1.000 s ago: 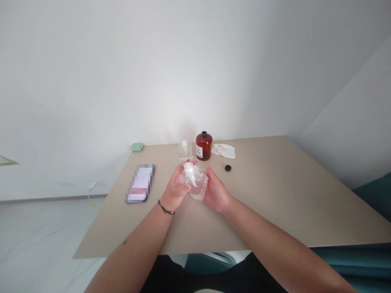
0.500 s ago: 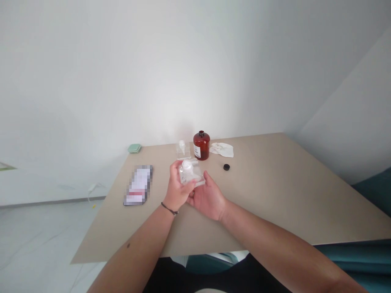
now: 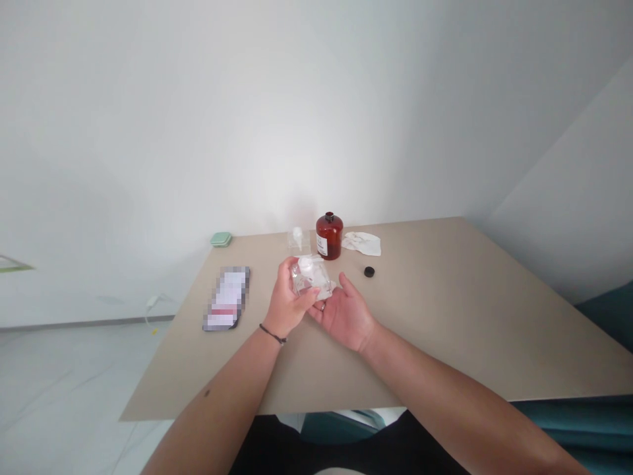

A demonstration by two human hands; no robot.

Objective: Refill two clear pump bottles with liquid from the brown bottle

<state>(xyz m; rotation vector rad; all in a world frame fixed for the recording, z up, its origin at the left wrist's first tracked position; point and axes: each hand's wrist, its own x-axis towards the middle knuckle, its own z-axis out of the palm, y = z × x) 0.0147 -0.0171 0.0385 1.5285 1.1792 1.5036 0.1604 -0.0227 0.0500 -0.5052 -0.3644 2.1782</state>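
In the middle of the table, my left hand (image 3: 291,305) is wrapped round a clear, squarish bottle (image 3: 311,280) with a white top. The bottle tilts, its white end pointing away from me. Beside and below it, my right hand (image 3: 346,313) lies palm up with the thumb apart; its fingertips reach towards the bottle's near edge and are partly hidden. Whether they touch the bottle I cannot tell. Just behind stand an amber bottle (image 3: 329,237) with a white label and an uncapped neck, and a similar clear bottle (image 3: 298,241) with a white top.
A black cap (image 3: 369,272) lies to the right of the amber bottle, near a crumpled white tissue (image 3: 363,243). On the left are a phone (image 3: 227,297) with a blurred screen and a small green case (image 3: 221,239). The beige table (image 3: 445,316) backs onto a wall.
My right hand has drawn slightly right, away from the clear bottle, and its palm has opened further. The left hand keeps its hold on the bottle. The view has shifted a little.
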